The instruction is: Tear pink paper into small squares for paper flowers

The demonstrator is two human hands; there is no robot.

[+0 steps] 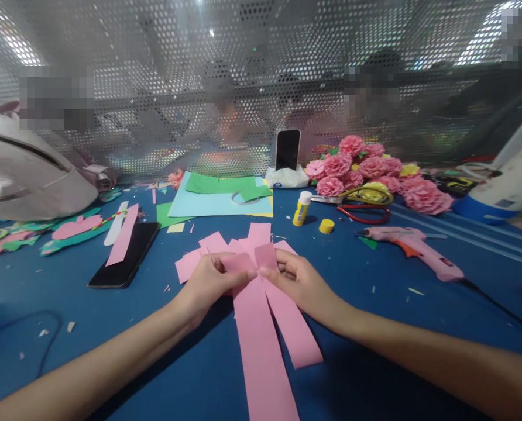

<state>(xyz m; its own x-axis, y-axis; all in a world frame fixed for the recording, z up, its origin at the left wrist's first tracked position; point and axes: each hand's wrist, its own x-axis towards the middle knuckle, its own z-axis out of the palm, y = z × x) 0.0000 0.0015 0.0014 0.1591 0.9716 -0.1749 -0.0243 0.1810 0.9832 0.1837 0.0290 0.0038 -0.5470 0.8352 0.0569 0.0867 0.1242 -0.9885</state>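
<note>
Both of my hands pinch a pink paper strip [263, 345] near its upper end, above the middle of the table. My left hand [215, 278] has thumb and fingers closed on the left part of the paper, with its thumb tip close to my right thumb. On the other side, my right hand [298, 280] grips the paper at a small upright flap [266, 257]. Long strip ends hang toward me, one of them slanting right. More pink paper pieces [191, 263] lie fanned out behind my hands, partly hidden by them.
Beyond my hands stand a glue stick [302, 209] and its yellow cap [326, 226]. A pink glue gun [419, 248] with a cord lies right, below paper flowers [361, 166] and scissors [366, 199]. Left is a black phone [140, 251]; a propped phone [287, 149] faces me.
</note>
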